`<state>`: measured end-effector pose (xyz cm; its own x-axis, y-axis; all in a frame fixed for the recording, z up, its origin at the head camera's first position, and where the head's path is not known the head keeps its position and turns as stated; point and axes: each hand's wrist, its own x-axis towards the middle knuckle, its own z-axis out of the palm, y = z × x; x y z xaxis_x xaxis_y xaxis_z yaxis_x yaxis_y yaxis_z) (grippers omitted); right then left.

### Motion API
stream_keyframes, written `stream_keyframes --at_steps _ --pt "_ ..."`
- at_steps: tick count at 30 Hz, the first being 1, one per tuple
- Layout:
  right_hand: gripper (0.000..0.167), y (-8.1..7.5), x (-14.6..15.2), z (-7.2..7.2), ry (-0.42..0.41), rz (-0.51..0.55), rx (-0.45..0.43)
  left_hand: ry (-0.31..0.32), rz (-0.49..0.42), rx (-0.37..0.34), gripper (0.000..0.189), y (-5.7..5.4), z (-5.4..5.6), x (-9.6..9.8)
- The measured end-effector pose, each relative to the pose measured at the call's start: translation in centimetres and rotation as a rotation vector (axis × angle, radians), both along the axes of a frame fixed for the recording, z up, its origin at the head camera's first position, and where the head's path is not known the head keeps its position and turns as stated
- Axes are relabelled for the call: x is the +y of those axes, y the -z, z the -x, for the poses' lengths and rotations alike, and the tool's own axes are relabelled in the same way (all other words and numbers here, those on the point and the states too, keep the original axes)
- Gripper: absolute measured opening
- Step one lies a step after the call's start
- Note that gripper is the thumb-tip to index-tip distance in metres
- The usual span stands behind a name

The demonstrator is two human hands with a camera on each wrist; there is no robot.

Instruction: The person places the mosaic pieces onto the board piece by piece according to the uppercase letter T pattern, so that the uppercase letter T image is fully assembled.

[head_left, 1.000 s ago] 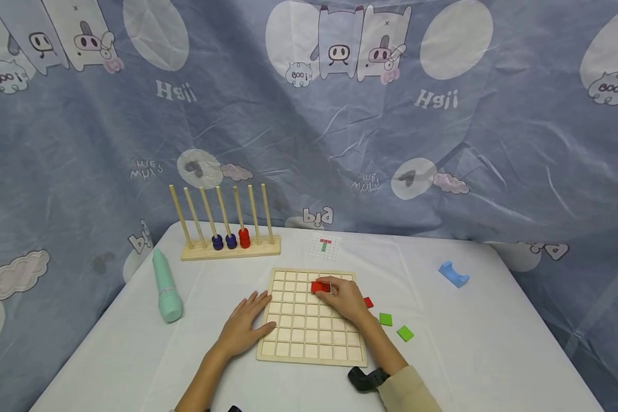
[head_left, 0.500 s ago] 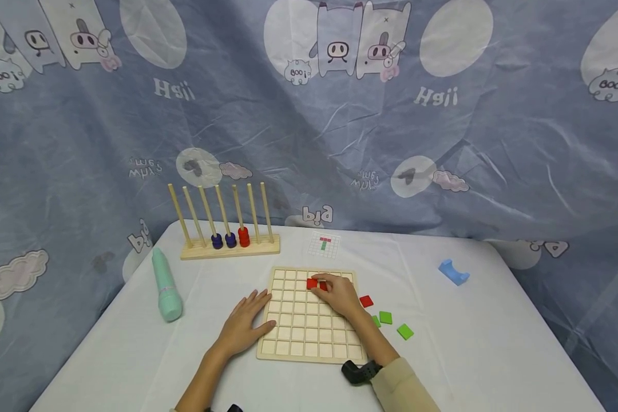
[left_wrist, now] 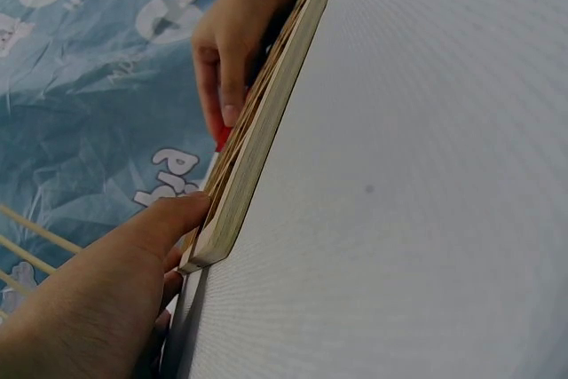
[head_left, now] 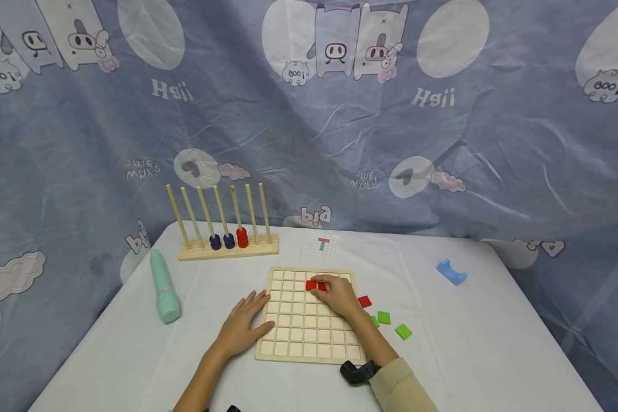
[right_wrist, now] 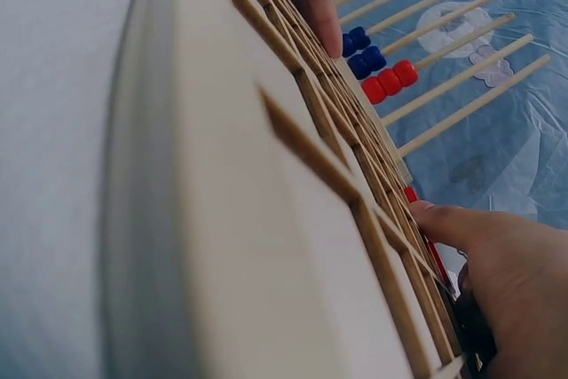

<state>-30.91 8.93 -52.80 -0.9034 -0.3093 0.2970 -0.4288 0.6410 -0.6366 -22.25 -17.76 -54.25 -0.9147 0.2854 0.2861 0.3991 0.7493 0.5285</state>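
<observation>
A wooden grid board (head_left: 289, 335) lies on the white table. My left hand (head_left: 243, 323) rests along its left edge with the fingers spread; in the left wrist view the thumb (left_wrist: 182, 215) touches the board's rim. Over the upper part of the grid, my right hand (head_left: 337, 294) pinches a red square tile (head_left: 311, 285) between thumb and fingertips. A second red tile (head_left: 321, 286) shows between the thumb and index finger, partly covered by the hand. In the right wrist view my right hand (right_wrist: 519, 268) is at the board's far side, with a sliver of red beside the thumb.
Right of the board lie a loose red tile (head_left: 364, 301) and several green tiles (head_left: 403, 331). Behind it is a pattern card (head_left: 322, 245). A wooden peg rack (head_left: 226, 250) with blue and red beads, a mint-green microphone-shaped object (head_left: 165, 289) and a blue curved piece (head_left: 451, 272) stand farther out.
My right hand has shifted slightly left with the red tile and then stayed nearly still. A gap now shows between the two red tiles. The left hand has stayed in place.
</observation>
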Motion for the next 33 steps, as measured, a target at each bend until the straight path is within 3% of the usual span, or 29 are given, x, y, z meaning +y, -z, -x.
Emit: stream_keyframes --at_steps 9,18,33 --pt "0.030 -0.2 0.0 -0.1 0.007 -0.003 -0.002 0.013 -0.002 0.018 0.067 -0.1 0.1 0.0" --pt "0.031 -0.4 0.8 -0.7 0.000 0.007 0.008 0.004 -0.005 -0.027 0.068 -0.2 -0.1 0.0" --pt "0.029 -0.8 9.8 -2.4 0.083 -0.026 0.031 0.014 -0.013 0.006 0.068 -0.2 -0.1 0.0"
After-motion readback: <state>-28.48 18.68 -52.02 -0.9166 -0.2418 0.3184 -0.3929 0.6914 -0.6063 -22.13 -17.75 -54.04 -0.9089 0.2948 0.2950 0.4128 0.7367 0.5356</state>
